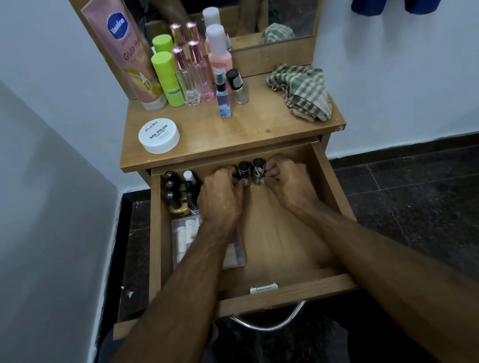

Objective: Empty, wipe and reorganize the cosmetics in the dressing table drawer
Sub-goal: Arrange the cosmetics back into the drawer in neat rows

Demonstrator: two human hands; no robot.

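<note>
The wooden drawer (287, 294) of the dressing table is pulled out. Both my hands are inside it near the back. My left hand (222, 198) grips a black-capped nail polish bottle (243, 170). My right hand (287, 184) grips a second black-capped bottle (258, 166) right beside the first. Several more nail polish bottles (179, 195) stand in the drawer's back left corner. A clear plastic box (188, 239) with pale items lies at the left, partly under my left forearm.
On the tabletop (225, 138) stand a Vaseline tube (129, 51), two green bottles (167, 78), pink perfume bottles (200, 71), a white nail polish remover jar (158, 135), small bottles (223, 96) and a checked cloth (302, 91). A mirror rises behind. Dark floor lies around.
</note>
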